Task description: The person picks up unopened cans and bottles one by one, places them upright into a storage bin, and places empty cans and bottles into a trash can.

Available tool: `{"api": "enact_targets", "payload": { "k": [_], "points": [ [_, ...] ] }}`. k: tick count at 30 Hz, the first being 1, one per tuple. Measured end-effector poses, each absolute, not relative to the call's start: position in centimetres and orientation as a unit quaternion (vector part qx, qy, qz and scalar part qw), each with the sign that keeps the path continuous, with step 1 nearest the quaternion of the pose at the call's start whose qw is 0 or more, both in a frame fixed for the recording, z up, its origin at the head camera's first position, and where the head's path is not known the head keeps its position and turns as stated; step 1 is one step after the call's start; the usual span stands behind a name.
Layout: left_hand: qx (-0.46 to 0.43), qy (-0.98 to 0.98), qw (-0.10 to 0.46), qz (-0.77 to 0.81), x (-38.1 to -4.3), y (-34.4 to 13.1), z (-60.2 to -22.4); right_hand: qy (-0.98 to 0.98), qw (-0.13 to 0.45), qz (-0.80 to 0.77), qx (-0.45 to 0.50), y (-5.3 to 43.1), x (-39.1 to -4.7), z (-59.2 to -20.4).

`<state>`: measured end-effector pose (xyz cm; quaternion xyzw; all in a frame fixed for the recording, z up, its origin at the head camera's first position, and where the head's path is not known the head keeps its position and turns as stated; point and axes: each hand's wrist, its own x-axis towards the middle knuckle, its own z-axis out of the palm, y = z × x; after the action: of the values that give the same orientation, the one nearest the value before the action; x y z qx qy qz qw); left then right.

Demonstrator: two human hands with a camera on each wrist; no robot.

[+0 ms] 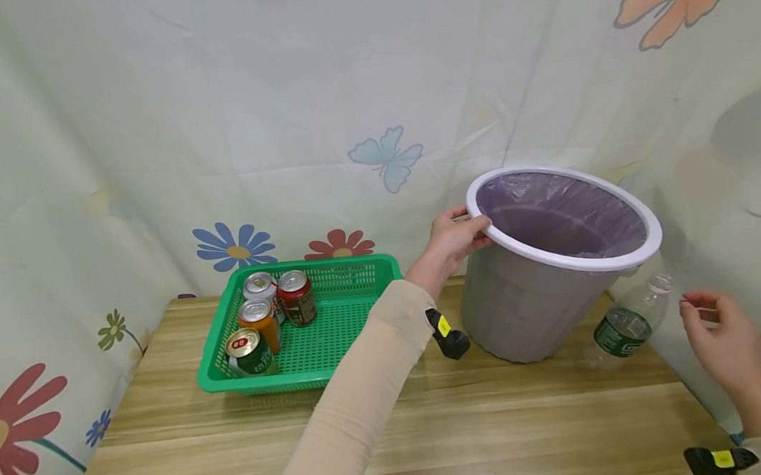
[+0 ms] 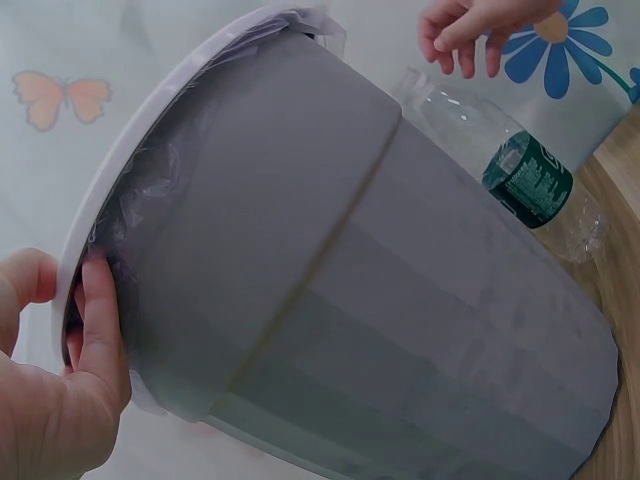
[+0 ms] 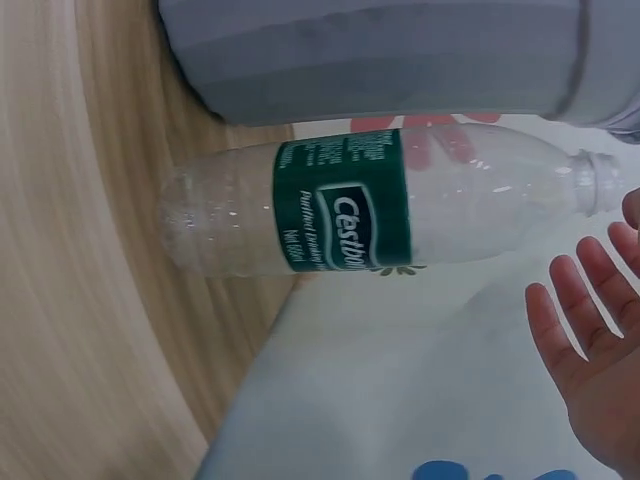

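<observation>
My left hand (image 1: 453, 241) grips the white rim of a grey trash bin (image 1: 520, 305) at its left side, thumb on top and fingers underneath. A purple-tinted plastic liner (image 1: 556, 199) lines the bin. Just right of the bin an uncapped clear plastic bottle (image 1: 624, 330) with a green label stands upright on the table. Close to the bottle's mouth is my right hand (image 1: 724, 338), holding nothing. Its fingers (image 3: 592, 290) are spread and loosely bent in the right wrist view, with the bottle (image 3: 345, 205) beside them.
A green plastic basket (image 1: 297, 379) sits on the wooden table (image 1: 468, 426) to the left. Several drink cans (image 1: 296, 299) stand in its left part. Patterned cloth (image 1: 297, 127) with flowers and butterflies hangs behind the table and along both sides.
</observation>
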<state>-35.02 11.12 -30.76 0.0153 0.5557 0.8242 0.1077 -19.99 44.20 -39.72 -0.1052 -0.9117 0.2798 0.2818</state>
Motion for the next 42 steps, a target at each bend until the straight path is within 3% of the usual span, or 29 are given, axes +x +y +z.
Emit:
{"api": "enact_targets", "payload": {
  "k": [9,17,36,42],
  "points": [
    [0.013,0.555,0.105,0.825,-35.0,11.2,-30.8,-0.900,0.267,0.334,-0.091,44.4,-20.0,-41.1],
    [0.011,0.557,0.108,0.824,-35.0,11.1,-30.7,-0.909,0.216,0.353,-0.049,44.4,-19.9,-42.0],
    [0.011,0.550,0.105,0.828,-34.9,11.2,-30.8,-0.892,0.178,0.415,-0.016,44.7,-20.7,-44.4],
    [0.015,0.551,0.103,0.828,-35.0,11.3,-30.9,-0.886,0.192,0.421,-0.023,44.4,-20.8,-44.7]
  ]
}}
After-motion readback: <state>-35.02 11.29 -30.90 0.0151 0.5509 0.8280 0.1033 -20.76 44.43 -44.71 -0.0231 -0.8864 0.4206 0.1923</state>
